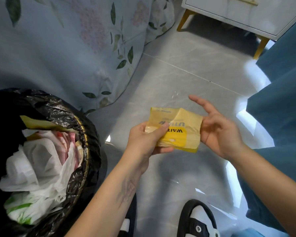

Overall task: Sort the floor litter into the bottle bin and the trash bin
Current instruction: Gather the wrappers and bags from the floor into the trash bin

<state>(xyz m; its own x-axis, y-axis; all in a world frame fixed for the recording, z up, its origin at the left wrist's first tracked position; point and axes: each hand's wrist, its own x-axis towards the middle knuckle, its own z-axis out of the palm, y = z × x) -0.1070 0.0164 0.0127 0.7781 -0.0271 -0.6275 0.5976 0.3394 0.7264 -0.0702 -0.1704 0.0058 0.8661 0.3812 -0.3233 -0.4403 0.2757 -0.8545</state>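
Observation:
A folded yellow plastic bag (179, 127) with dark print hangs above the grey floor in the middle of the view. My left hand (144, 141) grips its left end, thumb on top. My right hand (219, 132) is at the bag's right edge with fingers spread and relaxed, palm touching or just beside the plastic. To the left stands the trash bin (91, 134), lined with a black bag and filled with white plastic, paper and another yellow piece.
A floral bedsheet (67, 48) drapes down at the upper left, close to the bin. A white cabinet on yellow legs (246, 16) stands at the top right. Teal curtain fabric (284, 100) fills the right side. My black-and-white shoes (198, 221) are below.

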